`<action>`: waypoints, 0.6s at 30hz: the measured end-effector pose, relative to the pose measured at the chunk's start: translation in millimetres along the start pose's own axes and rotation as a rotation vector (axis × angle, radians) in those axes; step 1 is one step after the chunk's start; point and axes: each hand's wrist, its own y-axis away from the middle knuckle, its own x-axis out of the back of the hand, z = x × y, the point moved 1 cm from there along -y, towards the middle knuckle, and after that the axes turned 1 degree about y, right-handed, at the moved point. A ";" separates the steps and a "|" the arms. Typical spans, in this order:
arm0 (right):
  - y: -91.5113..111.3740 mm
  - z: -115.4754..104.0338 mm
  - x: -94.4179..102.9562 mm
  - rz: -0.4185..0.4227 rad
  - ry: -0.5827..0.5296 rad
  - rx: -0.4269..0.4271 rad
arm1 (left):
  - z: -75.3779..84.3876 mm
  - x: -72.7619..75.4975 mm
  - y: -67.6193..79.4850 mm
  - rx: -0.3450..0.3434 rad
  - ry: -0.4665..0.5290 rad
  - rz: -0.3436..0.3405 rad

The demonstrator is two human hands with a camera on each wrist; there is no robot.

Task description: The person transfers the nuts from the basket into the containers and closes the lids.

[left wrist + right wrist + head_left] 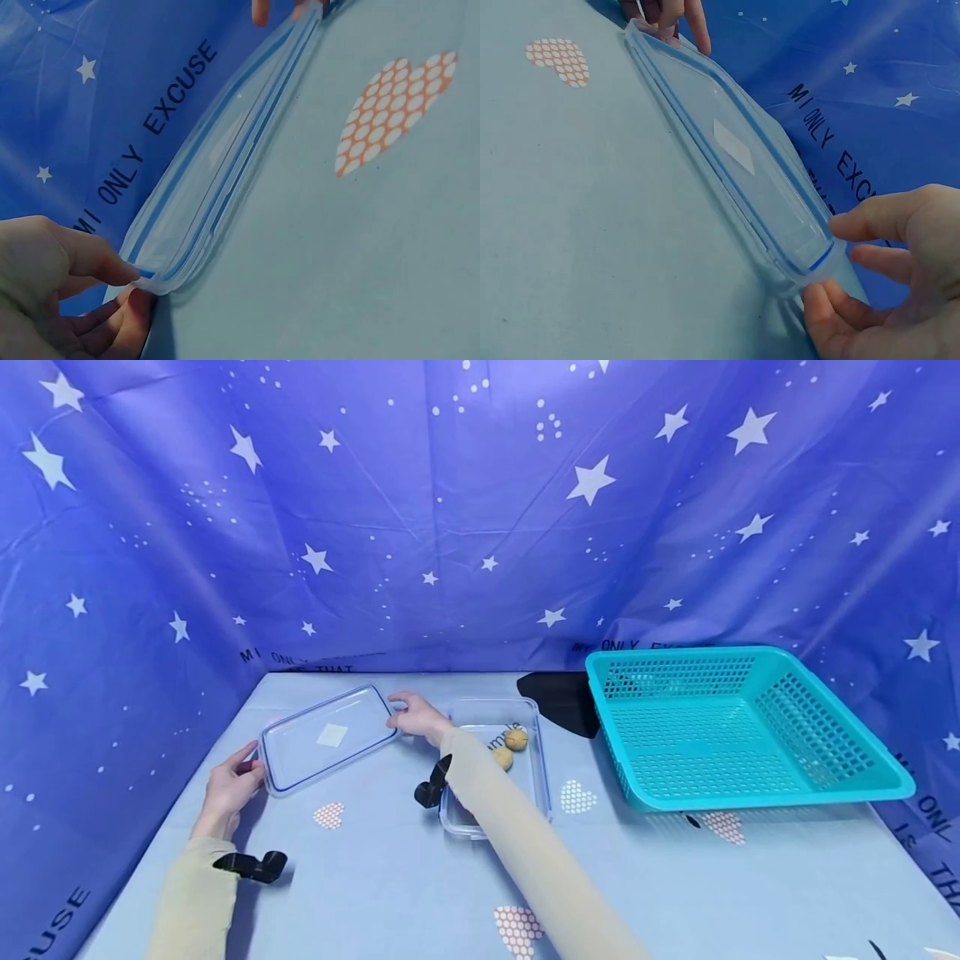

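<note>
A clear rectangular container lid (300, 750) with a blue seal and a small white label lies between both hands at the left of the table. My left hand (231, 789) pinches its left end, thumb above and fingers beneath, as the left wrist view shows. At the opposite end, my right hand (420, 718) pinches the lid's edge; in the right wrist view the thumb and fingers (821, 319) meet that rim. The clear container (542, 777) stands to the right, partly hidden by my right sleeve. Inside it are two round brown walnuts (516, 740).
A turquoise perforated basket (682, 735) stands on the right of the table, with a black patch (558, 702) beside it. A blue star-printed curtain (450, 510) encloses the back and sides. The light tablecloth (360, 877) carries heart prints.
</note>
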 end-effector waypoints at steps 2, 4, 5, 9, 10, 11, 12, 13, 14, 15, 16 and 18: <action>0.4 -0.4 -0.4 -0.006 -0.038 -0.013 | -0.7 1.6 -1.1 0.001 0.018 -0.017; 1.2 -1.8 0.2 -0.018 -0.107 -0.021 | -1.8 2.8 -2.2 -0.003 0.030 -0.040; 1.9 -2.4 1.0 -0.024 -0.143 -0.023 | -2.3 3.1 -2.8 -0.008 0.034 -0.053; 5.0 -8.8 5.4 -0.044 -0.231 -0.016 | -0.4 5.9 -1.7 -0.040 0.045 -0.095; 6.9 -10.7 6.9 -0.047 -0.239 -0.016 | 0.6 6.5 -1.0 -0.050 0.057 -0.102; 9.4 -12.4 8.7 -0.052 -0.241 -0.018 | 2.1 6.9 -0.2 -0.062 0.068 -0.106; 12.2 -13.9 10.7 -0.060 -0.255 -0.021 | 3.6 7.3 0.3 -0.077 0.078 -0.109; 15.3 -15.3 12.9 -0.064 -0.269 -0.020 | 5.5 7.6 0.9 -0.091 0.096 -0.111; 19.0 -16.5 15.5 -0.068 -0.292 -0.020 | 7.6 7.8 1.2 -0.107 0.118 -0.114; 23.1 -17.6 18.4 -0.069 -0.308 -0.018 | 10.1 7.9 1.7 -0.122 0.138 -0.118; 27.0 -18.2 21.0 -0.071 -0.319 -0.013 | 11.7 7.9 2.2 -0.136 0.163 -0.125; 33.8 -18.2 27.2 -0.074 -0.335 0.003 | 14.8 7.3 3.0 -0.146 0.243 -0.133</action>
